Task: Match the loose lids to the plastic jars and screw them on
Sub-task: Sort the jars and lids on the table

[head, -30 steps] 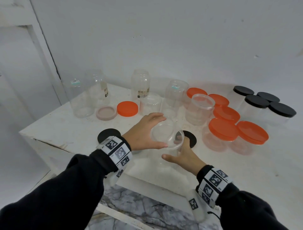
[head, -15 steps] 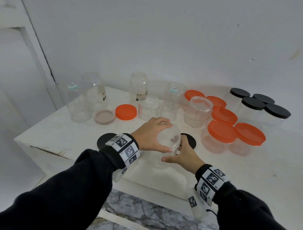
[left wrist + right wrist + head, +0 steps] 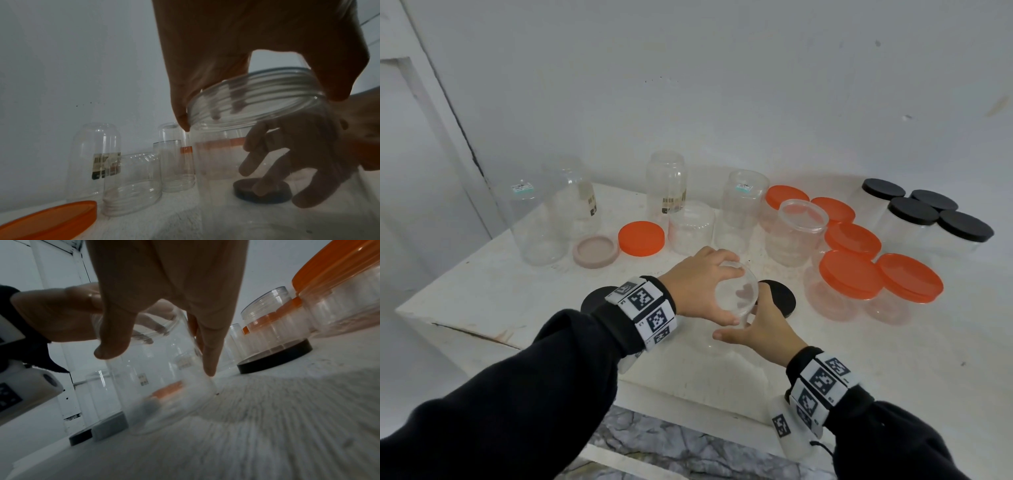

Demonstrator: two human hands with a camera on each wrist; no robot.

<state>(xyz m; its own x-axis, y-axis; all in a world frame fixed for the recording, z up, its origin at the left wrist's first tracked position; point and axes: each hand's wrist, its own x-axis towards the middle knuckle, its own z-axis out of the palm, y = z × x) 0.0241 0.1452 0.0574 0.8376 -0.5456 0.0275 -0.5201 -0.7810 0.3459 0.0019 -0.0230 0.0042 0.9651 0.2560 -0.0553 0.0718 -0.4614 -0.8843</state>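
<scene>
A clear lidless jar (image 3: 736,296) is near the white table's front edge, tilted with its mouth toward me. My left hand (image 3: 702,286) grips its threaded rim (image 3: 257,104) from above, fingers curled round it. My right hand (image 3: 760,329) holds the jar's body (image 3: 160,369) from the right, thumb in front and fingers behind. A loose black lid (image 3: 780,301) lies just right of the jar, and another black lid (image 3: 592,301) shows behind my left wrist. Whether the jar's blurred base touches the table I cannot tell.
A loose orange lid (image 3: 641,238) and a beige lid (image 3: 595,251) lie mid-left. Several clear jars stand upside down behind them. An open jar (image 3: 796,236), orange-lidded jars (image 3: 851,274) and black-lidded jars (image 3: 914,212) fill the right. The table's front edge (image 3: 688,394) is near my wrists.
The jar has tipped from mouth-up to mouth facing me. Both hands have kept their hold and shifted slightly with it.
</scene>
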